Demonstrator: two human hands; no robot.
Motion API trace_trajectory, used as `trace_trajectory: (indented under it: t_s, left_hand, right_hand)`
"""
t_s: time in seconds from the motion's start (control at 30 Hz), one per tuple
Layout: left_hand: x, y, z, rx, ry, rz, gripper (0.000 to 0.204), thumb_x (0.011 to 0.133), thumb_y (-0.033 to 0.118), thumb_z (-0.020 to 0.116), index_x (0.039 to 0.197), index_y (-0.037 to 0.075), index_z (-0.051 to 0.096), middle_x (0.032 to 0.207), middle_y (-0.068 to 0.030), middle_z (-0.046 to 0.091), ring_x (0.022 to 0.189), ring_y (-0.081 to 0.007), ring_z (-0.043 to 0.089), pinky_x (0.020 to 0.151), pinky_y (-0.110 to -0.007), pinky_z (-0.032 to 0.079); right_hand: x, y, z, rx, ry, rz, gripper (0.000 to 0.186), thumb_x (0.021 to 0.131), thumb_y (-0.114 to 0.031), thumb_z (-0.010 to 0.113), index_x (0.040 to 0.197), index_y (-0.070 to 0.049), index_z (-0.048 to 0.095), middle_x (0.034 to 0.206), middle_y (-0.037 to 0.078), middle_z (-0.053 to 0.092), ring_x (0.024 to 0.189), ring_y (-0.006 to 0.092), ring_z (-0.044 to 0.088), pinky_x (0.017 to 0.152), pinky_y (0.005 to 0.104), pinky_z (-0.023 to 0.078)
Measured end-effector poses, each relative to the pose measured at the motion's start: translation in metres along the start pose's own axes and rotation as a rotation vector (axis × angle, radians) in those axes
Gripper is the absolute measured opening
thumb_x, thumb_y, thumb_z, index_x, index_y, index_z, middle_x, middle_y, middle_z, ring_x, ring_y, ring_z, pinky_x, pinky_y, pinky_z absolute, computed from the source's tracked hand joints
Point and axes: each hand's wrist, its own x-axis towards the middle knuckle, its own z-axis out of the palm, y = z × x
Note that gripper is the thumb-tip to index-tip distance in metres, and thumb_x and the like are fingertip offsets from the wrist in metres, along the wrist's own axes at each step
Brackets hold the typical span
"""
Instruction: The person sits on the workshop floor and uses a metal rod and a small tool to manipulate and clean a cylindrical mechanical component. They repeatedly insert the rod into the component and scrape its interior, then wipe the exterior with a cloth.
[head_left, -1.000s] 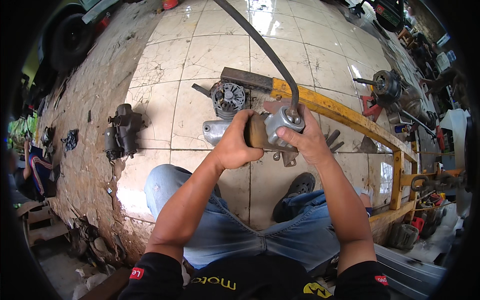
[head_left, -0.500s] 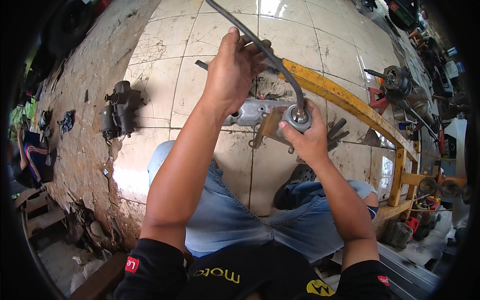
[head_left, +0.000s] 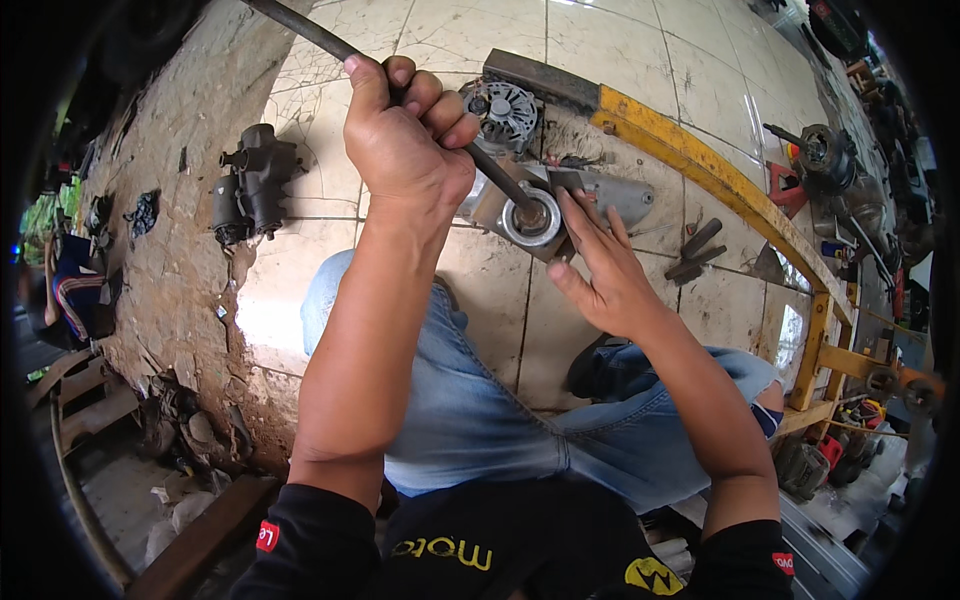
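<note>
My left hand [head_left: 415, 135] is closed round a long dark metal bar [head_left: 310, 30], which slants down to the right. The bar's lower end sits in the centre of a round metal ring-shaped part [head_left: 537, 238]. Under the ring shows a flat plate, over a long grey metal cover [head_left: 628, 198] on the tiles. My right hand [head_left: 610, 275] is open, its fingers stretched out against the right side of the ring part. Whether the fingertips press on the ring or the plate is hard to make out. A round vented part like an alternator [head_left: 508, 112] lies just beyond.
A yellow metal frame [head_left: 690, 145] curves from the far middle to the right. Two short dark bars [head_left: 695, 250] lie right of my right hand. A dark cylindrical motor part [head_left: 262, 175] stands at the left, near bare ground [head_left: 170, 290]. More machine parts [head_left: 822, 155] crowd the right.
My left hand has gone from open behind the bar to gripping it, and the bar's upper end has swung left. The ring part has shifted left and down; my right hand has loosened from it.
</note>
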Motion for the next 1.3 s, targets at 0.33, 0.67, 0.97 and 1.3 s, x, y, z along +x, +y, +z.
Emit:
trace_trajectory:
  t_s: [0.33,0.67,0.97,1.3]
  left_hand:
    - [-0.015,-0.005,0.006,0.107,-0.54,-0.102,0.048,0.1,0.059,0.04,0.079,0.016,0.036,0.063,0.0052,0.026,0.052,-0.0081,0.019,0.046,-0.025,0.018]
    - [-0.036,-0.028,-0.014,0.251,-0.595,-0.252,0.049,0.101,0.057,0.039,0.079,0.013,0.036,0.062,0.0041,0.027,0.051,-0.0074,0.02,0.045,-0.026,0.018]
    - [-0.047,-0.026,-0.016,0.385,-0.711,-0.256,0.054,0.097,0.061,0.043,0.076,0.011,0.035,0.06,0.0042,0.027,0.05,-0.0072,0.019,0.046,-0.027,0.016]
    - [-0.048,-0.029,-0.02,0.294,-0.769,-0.294,0.052,0.102,0.052,0.037,0.076,0.007,0.039,0.059,0.003,0.031,0.05,-0.0064,0.023,0.044,-0.025,0.019]
  right_hand:
    - [0.023,-0.01,-0.004,0.24,0.09,-0.052,0.071,0.1,-0.042,0.044,0.149,0.006,0.024,0.147,0.026,0.041,0.138,0.0404,0.038,0.117,0.0557,0.018]
    - [0.011,-0.004,0.011,0.268,-0.072,-0.037,0.087,0.073,-0.001,0.056,0.152,0.0,0.019,0.138,0.022,0.051,0.124,0.0345,0.053,0.115,0.0554,0.029]
    - [0.012,-0.009,0.009,0.143,-0.204,-0.125,0.088,0.069,0.005,0.054,0.151,-0.001,0.022,0.129,0.019,0.059,0.123,0.0325,0.054,0.117,0.0571,0.025]
    - [0.008,-0.006,0.008,0.052,-0.22,-0.097,0.095,0.069,0.003,0.059,0.153,-0.003,0.014,0.126,0.016,0.06,0.122,0.0318,0.054,0.116,0.0578,0.025]
